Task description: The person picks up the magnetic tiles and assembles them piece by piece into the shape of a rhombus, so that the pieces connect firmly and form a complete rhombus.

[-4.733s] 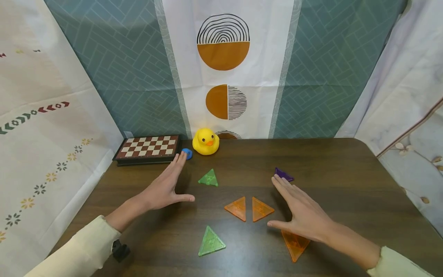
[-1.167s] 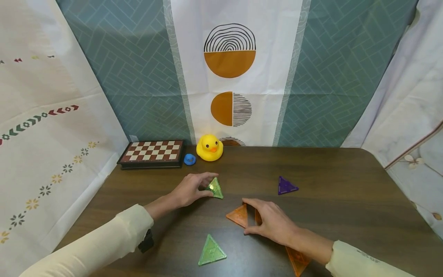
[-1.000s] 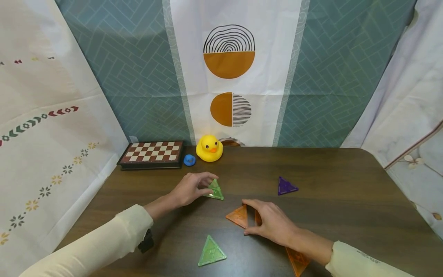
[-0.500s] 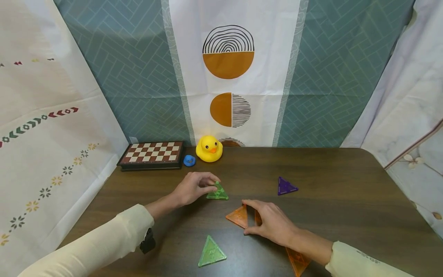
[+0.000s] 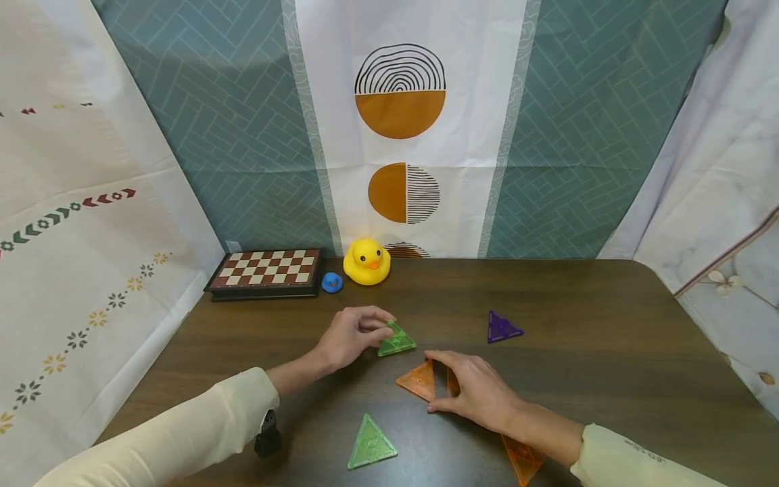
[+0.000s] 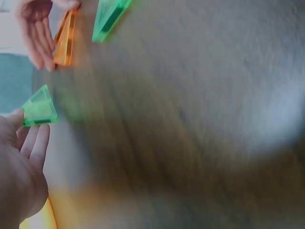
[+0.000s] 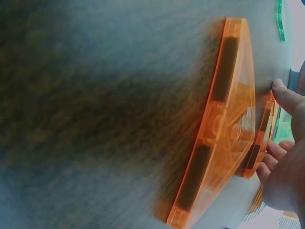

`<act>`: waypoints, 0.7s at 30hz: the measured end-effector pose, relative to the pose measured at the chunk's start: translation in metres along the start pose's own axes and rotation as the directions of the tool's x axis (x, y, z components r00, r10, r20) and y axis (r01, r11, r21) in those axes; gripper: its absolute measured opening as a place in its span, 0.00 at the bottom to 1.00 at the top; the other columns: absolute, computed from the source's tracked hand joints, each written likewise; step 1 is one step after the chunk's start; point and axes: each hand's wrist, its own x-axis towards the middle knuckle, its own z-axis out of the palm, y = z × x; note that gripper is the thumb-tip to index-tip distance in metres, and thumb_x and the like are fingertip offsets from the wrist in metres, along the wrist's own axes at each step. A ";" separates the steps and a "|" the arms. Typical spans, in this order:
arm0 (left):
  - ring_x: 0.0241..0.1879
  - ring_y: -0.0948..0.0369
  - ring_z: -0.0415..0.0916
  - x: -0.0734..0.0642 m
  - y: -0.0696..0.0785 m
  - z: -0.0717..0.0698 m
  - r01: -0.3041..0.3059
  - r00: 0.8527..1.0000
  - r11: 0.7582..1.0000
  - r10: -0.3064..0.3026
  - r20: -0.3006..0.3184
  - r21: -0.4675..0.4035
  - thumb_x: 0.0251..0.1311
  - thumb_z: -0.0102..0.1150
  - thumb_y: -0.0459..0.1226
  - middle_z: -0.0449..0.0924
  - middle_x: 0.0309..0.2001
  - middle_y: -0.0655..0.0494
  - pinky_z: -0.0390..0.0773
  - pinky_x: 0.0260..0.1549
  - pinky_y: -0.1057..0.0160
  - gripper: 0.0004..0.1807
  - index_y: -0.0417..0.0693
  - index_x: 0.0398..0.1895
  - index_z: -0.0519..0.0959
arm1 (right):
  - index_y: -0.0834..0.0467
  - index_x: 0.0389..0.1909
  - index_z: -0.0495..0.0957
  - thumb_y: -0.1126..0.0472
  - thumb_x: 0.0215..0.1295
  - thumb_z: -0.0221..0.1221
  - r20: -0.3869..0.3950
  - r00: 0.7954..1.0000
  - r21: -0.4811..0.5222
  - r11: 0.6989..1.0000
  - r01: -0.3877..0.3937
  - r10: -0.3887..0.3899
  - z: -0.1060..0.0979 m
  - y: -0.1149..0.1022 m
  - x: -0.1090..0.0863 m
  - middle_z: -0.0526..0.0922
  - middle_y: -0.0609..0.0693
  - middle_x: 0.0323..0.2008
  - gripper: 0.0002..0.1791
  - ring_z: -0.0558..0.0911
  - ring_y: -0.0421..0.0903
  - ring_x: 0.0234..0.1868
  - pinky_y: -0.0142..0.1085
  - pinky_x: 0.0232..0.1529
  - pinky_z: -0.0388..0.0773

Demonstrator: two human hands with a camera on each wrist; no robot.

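Above the table's middle, my left hand [image 5: 353, 338] pinches a translucent green triangular magnetic tile [image 5: 397, 341] between thumb and fingers; the left wrist view shows this green tile [image 6: 40, 109] raised off the table. My right hand [image 5: 487, 392] curls round an orange triangular tile [image 5: 453, 384], mostly hidden by the hand. In the right wrist view, thumb and fingertips hold that orange tile [image 7: 262, 143] at its ends. Just left of it lies another orange tile [image 5: 418, 382]. A larger orange tile [image 5: 523, 461] is partly under my right forearm, and a larger green tile [image 5: 371, 443] lies near the front.
A purple triangular tile [image 5: 503, 327] lies behind my right hand. Along the back stand a checkered board box [image 5: 266, 270], a small blue duck [image 5: 331, 282] and a yellow rubber duck [image 5: 366, 262]. Patterned cloths hang behind the table and at its sides.
Both hands came down from hovering open; the left took the green tile, the right an orange one. In the last second the left hand has turned the green tile and carried it rightward; the right stayed still.
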 end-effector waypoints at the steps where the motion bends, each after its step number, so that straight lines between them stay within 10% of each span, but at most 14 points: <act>1: 0.36 0.58 0.90 -0.001 0.001 0.003 0.004 1.000 1.000 -0.004 -0.007 -0.004 0.70 0.69 0.33 0.92 0.44 0.51 0.88 0.40 0.63 0.13 0.41 0.55 0.87 | 0.61 0.69 0.78 0.51 0.51 0.84 -0.007 1.000 -0.002 1.000 0.004 -0.004 0.000 0.000 0.000 0.83 0.57 0.64 0.45 0.84 0.56 0.62 0.51 0.57 0.83; 21: 0.38 0.60 0.90 -0.009 0.008 0.028 0.071 0.996 0.997 -0.073 -0.051 -0.033 0.70 0.69 0.33 0.92 0.44 0.52 0.89 0.38 0.62 0.10 0.45 0.52 0.87 | 0.61 0.66 0.79 0.50 0.51 0.83 -0.040 0.999 -0.009 1.000 0.004 -0.005 0.000 0.000 -0.001 0.84 0.56 0.61 0.43 0.85 0.56 0.60 0.52 0.56 0.84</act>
